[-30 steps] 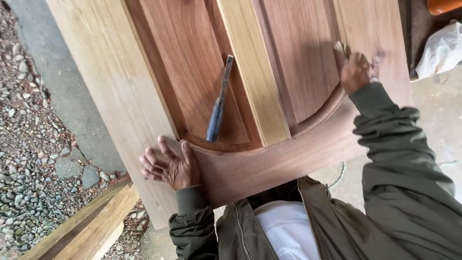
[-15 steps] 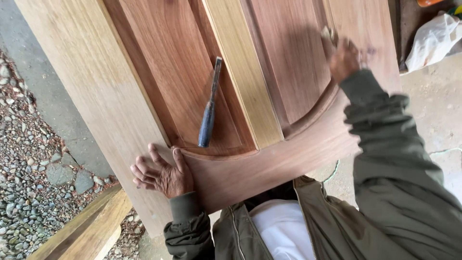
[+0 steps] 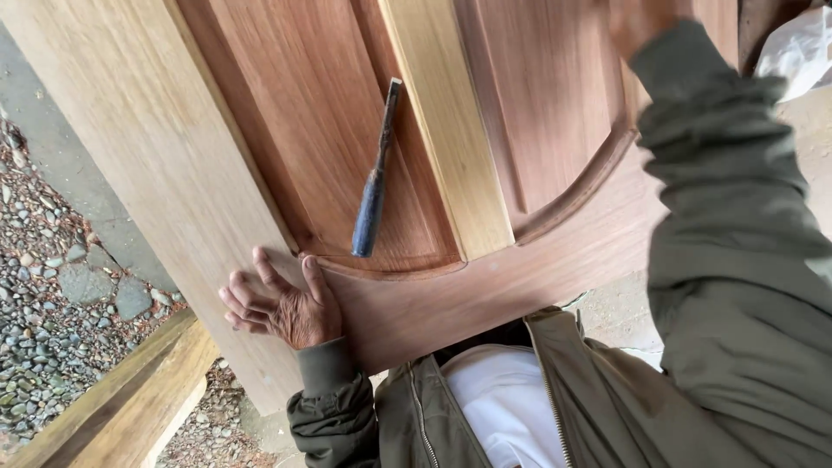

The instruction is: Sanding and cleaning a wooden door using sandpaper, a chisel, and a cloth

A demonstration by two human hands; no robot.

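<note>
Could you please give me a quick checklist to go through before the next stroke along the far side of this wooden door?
1. Left hand flat on the door, at the pale left stile: ok.
2. Chisel lying loose on the left panel, blue handle toward the person, clear of both hands: ok.
3. Right hand and its grip on whatever it holds: cannot tell, it is blurred and cut off at the top edge.
4. Right sleeve clear of the chisel: ok.
5. Curved bottom rail free of loose things: ok.
6. What supports the door underneath: cannot tell, hidden.
</note>
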